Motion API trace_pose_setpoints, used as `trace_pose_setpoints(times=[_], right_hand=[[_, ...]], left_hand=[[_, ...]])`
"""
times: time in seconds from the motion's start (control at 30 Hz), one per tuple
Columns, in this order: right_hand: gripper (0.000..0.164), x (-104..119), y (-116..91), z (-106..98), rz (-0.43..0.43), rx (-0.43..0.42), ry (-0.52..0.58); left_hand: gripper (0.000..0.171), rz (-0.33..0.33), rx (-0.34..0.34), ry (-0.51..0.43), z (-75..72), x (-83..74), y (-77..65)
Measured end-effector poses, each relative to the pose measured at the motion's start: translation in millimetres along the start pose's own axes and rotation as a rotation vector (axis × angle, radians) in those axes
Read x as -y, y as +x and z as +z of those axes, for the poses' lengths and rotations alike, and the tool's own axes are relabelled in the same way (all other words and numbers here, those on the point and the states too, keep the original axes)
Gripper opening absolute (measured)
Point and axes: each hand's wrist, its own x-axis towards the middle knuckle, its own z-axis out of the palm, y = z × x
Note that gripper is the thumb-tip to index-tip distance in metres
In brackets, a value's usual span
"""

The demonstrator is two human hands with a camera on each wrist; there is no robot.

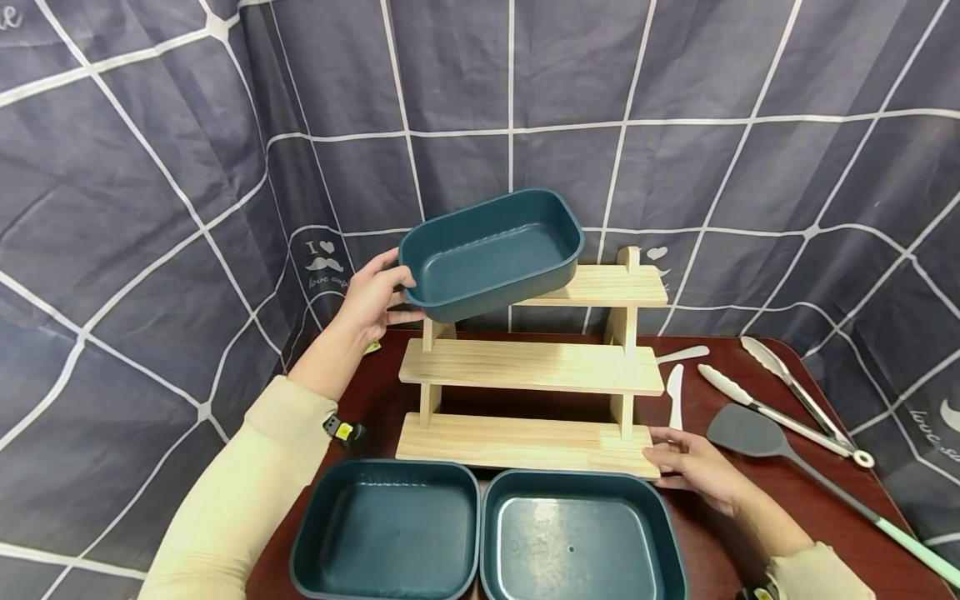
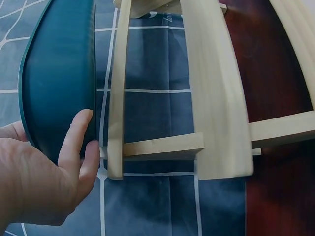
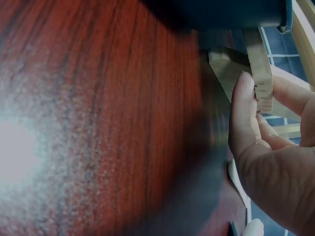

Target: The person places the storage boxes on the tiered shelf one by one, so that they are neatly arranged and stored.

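Observation:
My left hand [image 1: 371, 298] grips the left end of a dark teal rectangular plastic bin [image 1: 491, 250]. The bin sits tilted over the top tier of a three-tier wooden display rack [image 1: 525, 365], its right end overlapping that board in the head view. In the left wrist view, two fingers [image 2: 74, 137] lie along the bin's outer wall, beside the rack's boards. Down at the right, my right hand [image 1: 697, 467] pinches the end of the rack's bottom board [image 3: 264, 91], with the thumb on one face and fingers on the other.
Two more teal bins, a left one [image 1: 386, 468] and a right one [image 1: 573, 479], stand side by side in front of the rack. On the red-brown table's right lie a grey spatula [image 1: 750, 432], tongs [image 1: 795, 429] and white knives [image 1: 676, 396]. A grid-patterned cloth [image 1: 465, 83] hangs behind.

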Motion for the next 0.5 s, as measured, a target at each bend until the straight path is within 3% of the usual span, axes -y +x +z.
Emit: trace_pose_setpoints(times=[0.5], right_hand=[[0.074,0,-1,0,-0.004,-0.002,0.003]], left_hand=[[0.067,-0.032,0.046,0.046,33.2,-10.3,30.0]])
